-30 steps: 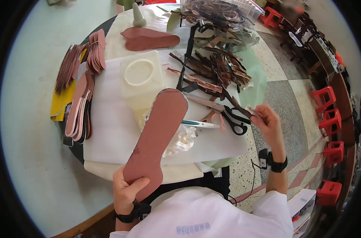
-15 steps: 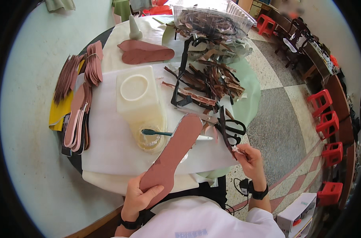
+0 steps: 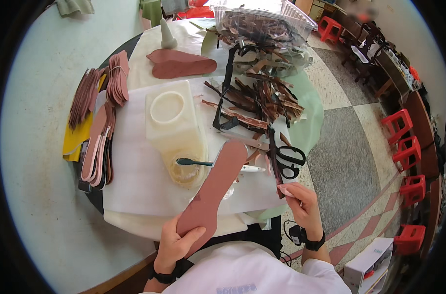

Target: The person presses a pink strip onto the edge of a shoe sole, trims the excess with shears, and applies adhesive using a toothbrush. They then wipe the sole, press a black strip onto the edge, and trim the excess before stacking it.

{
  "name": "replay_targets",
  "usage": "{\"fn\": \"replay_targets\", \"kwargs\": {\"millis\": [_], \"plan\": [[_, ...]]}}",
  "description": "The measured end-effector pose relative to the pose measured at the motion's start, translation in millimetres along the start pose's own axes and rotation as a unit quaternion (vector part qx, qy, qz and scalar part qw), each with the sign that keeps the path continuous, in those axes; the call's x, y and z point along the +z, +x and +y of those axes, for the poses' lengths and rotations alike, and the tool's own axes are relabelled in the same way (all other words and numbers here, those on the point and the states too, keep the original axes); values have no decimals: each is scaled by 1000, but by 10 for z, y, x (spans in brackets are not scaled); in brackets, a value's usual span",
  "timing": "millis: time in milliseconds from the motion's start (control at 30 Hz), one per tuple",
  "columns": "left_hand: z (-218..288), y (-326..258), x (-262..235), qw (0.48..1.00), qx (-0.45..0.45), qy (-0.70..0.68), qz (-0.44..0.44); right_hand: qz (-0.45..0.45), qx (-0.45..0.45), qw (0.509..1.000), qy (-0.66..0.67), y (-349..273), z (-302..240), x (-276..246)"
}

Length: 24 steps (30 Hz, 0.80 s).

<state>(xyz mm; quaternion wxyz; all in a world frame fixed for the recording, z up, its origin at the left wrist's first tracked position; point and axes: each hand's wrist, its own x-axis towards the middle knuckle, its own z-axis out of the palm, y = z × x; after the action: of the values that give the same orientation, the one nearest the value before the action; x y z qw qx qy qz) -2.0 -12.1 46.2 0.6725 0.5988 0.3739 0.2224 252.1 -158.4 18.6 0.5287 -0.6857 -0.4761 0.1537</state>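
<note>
Now your left hand (image 3: pixel 176 242) is clamped on the near end of the insole (image 3: pixel 215 188), thumb on top and the other fingers mostly hidden beneath, so the piece slants up and away from that grip. Against a second ago, the insole sits lower and further right, and the brush (image 3: pixel 194 162) it was covering shows again, its head over the mouth of the jug (image 3: pixel 175 134) ahead of your left fingers and its handle passing behind the insole. Over the last half second the insole barely shifts; that seems to mean it is being kept steady while your right hand (image 3: pixel 305 203) does the moving. Your right thumb and fingertips are together on a pale scrap (image 3: pixel 284 190), and they have come in closer to you than a second ago. The end of the dark strip (image 3: pixel 275 166) has swung round with them and meets those fingertips; whether they pinch it too, you cannot tell. The scissors (image 3: pixel 254 142) lie just ahead of your right fingers, untouched, with the offcuts (image 3: pixel 272 100) heaped beyond, so the cutting tool appears out of use for now.
</note>
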Motion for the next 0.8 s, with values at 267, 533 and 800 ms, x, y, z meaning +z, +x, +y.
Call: {"fn": "replay_targets", "kwargs": {"millis": [267,533,800], "plan": [[23,-16,25,1000,-12,-3,-11,-26,-10,986,-162,158,-32,-18],[-9,-26,14,1000,-11,-13,5,14,31,976,-215,415,-187,-199],[-5,-14,29,1000,9,6,-10,-57,-183,952,-239,1301,-182,-51]]}}
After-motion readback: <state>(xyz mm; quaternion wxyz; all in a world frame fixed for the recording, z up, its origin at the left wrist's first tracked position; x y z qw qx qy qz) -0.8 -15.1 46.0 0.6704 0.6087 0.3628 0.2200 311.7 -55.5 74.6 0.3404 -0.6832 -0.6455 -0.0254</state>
